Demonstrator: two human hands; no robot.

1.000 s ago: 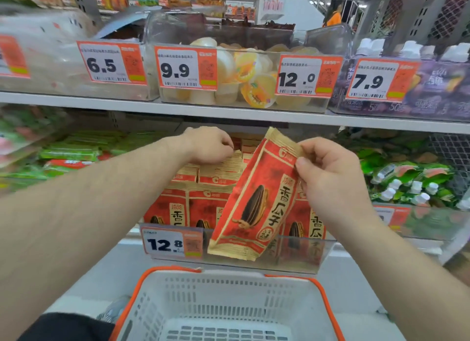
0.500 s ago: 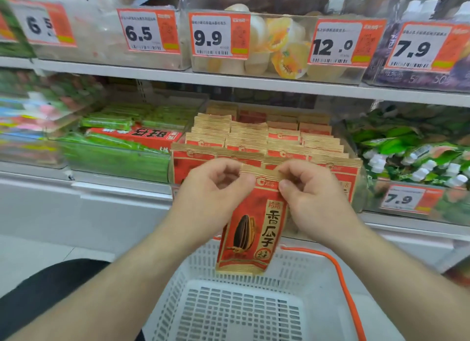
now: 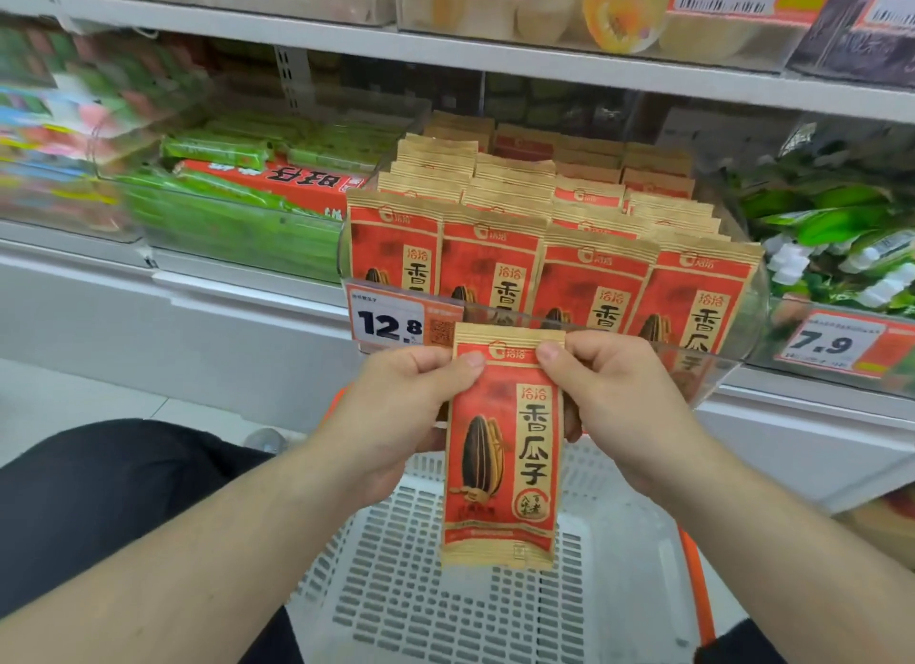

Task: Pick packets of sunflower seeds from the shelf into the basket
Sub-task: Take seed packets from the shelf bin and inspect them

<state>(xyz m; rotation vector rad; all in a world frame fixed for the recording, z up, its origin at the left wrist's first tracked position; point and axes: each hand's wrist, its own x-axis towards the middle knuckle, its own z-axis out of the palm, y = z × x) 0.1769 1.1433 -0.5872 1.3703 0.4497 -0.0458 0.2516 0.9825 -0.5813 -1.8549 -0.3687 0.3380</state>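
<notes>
Red-and-gold sunflower seed packet (image 3: 502, 445) hangs upright above the white basket (image 3: 445, 604), pinched at its top corners by the left hand (image 3: 396, 416) and the right hand (image 3: 619, 406), each clamped on the packet with thumb in front. Behind it, matching packets stand in rows in a clear shelf bin (image 3: 733, 366) bearing a 12.8 price tag (image 3: 391, 323).

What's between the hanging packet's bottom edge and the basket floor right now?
Nothing in the head view: the red-and-gold sunflower seed packet hangs over the bare white slotted plastic basket.
</notes>
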